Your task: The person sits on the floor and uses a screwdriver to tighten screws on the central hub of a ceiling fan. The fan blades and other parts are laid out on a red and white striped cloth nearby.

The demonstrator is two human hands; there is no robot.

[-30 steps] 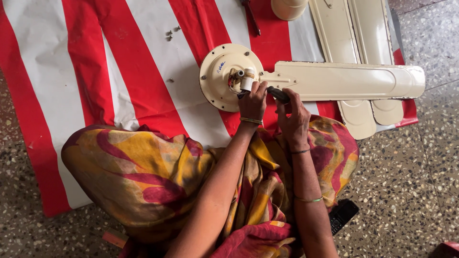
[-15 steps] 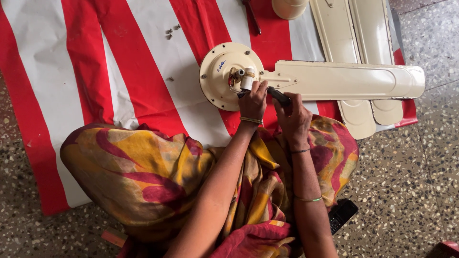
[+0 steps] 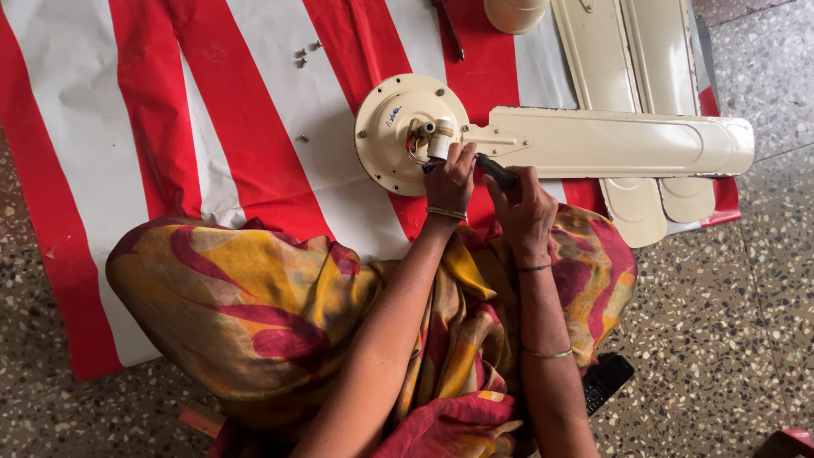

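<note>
A: Far left?
B: Red & white striped sheet [image 3: 170, 127] on speckled floor. Few loose screws [image 3: 306, 54] near top, well apart from the work.

A: Middle?
B: Cream fan motor [image 3: 398, 127], round, flat on sheet. One blade [image 3: 610, 142] fixed on at its right side, pointing right. Left hand [image 3: 449, 176] on the hub, fingers pinched narrow round the white part [image 3: 439, 138] beside the centre shaft.

A: Right of that?
B: Right hand [image 3: 524, 210] just beside, closed round a dark tool handle [image 3: 496, 171]; tip hidden, can't tell what it meets. Spare blades [image 3: 627, 51] stacked behind, not on motor. Cream cup-shaped cover [image 3: 515, 13] at top edge, also off.

A: How far along?
B: Prob. partway. One blade on, others loose, cover off, screws unused. Assembling or stripping down – can't tell.

A: Low right?
B: Black phone-like thing [image 3: 606, 380] on floor by the knee.
</note>
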